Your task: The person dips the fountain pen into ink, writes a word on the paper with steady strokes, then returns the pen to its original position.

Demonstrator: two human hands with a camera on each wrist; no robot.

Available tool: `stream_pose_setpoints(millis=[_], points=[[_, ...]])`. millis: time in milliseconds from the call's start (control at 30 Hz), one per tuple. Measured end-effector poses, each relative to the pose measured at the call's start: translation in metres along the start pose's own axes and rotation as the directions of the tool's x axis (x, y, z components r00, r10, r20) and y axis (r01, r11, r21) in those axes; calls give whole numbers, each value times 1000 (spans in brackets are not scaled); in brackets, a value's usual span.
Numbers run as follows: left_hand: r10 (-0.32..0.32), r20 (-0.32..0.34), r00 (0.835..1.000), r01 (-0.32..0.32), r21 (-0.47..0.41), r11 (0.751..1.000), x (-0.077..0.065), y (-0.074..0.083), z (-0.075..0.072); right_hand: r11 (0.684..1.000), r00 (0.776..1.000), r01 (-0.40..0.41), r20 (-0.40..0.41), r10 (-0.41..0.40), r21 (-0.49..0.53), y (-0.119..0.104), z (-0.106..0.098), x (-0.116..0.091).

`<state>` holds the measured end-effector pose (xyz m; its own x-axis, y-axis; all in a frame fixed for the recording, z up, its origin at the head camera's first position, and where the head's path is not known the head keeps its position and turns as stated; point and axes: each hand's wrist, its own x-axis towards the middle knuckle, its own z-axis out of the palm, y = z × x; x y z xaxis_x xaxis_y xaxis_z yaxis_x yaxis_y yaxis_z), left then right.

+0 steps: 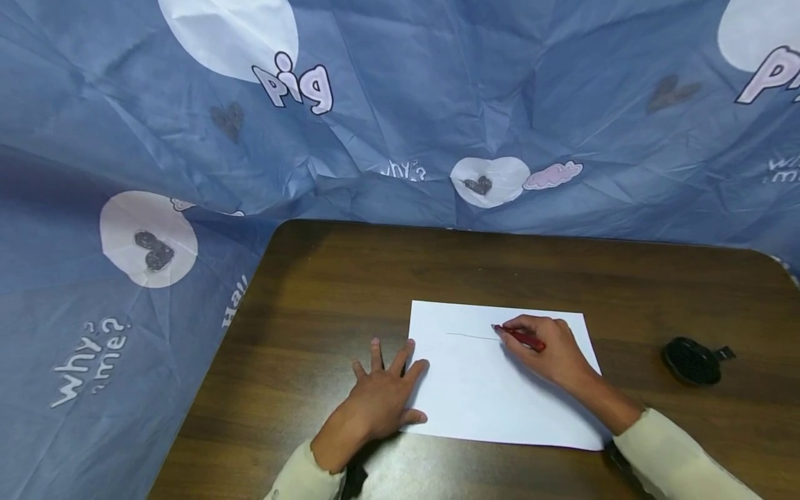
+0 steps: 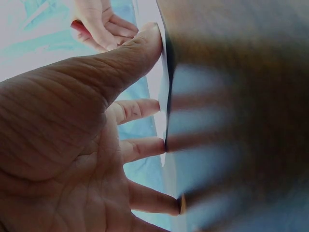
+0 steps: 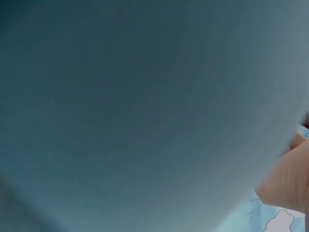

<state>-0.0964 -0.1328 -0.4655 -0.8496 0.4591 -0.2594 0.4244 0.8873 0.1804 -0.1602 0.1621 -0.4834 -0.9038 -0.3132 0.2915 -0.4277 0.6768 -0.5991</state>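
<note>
A white sheet of paper lies on the brown wooden table, with a thin, nearly straight dark line across its upper part. Fingers and thumb of my right hand pinch a red pen, its tip pointing up and left, close to the line's right end. Spread over the sheet's left edge is my left hand, fingers straight. The left wrist view shows that palm and thumb with fingertips at the table. In the right wrist view a blurred blue-grey surface hides nearly everything except part of the hand.
To the right of the sheet sits a round black object with a short tab. Behind the table hangs a blue printed cloth, which also covers the left side. Light sleeves cover both forearms.
</note>
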Motion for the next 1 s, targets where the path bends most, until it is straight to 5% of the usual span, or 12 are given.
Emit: stream_pose_setpoints(millis=[1000], points=[[-16,28,999,16,-21,1000,1,-1,0,1000,999,-17,40,17,-3,-5,-2,-2]])
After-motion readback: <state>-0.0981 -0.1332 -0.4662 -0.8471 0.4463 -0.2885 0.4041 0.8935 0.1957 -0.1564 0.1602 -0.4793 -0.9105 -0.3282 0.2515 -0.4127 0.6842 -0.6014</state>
